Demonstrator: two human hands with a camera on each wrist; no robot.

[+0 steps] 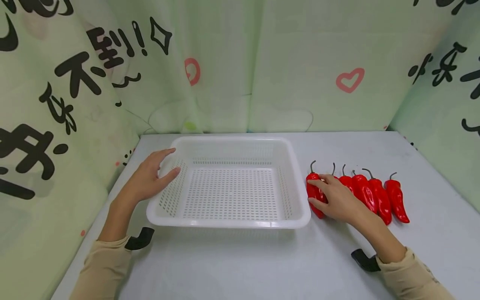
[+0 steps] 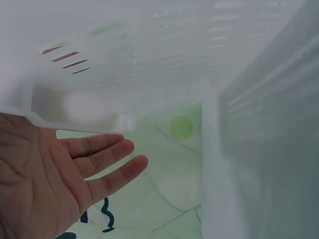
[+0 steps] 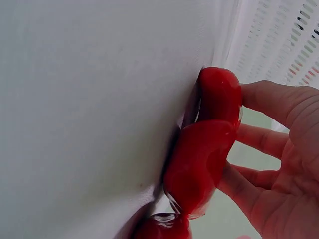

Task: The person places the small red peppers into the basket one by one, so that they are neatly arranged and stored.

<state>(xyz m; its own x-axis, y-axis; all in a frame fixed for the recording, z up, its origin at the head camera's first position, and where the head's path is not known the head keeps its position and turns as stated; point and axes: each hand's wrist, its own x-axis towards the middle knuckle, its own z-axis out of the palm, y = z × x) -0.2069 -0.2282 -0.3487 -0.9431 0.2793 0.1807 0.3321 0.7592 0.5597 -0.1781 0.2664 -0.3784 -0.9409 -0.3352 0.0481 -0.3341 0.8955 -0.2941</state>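
A white plastic basket [image 1: 228, 223] with slotted walls stands on the table in the head view. At its left rim is my left hand [image 1: 151, 177], thumb reaching over the edge. The left wrist view has this hand's other fingers [image 2: 114, 181] extended outside the basket wall [image 2: 164, 59]. On the right, my right hand [image 1: 337, 198] reaches over the leftmost red pepper [image 1: 313, 190], which lies close to the basket's right side. In the right wrist view its fairly straight thumb and fingertips touch the glossy peppers [image 3: 199, 164] from above.
More red peppers [image 1: 396, 200] with dark curved stems lie in a row right of the basket, partly behind the right hand. A white table [image 1: 232, 266] extends in front. Pale green printed curtains [image 1: 300, 62] enclose the back and both sides.
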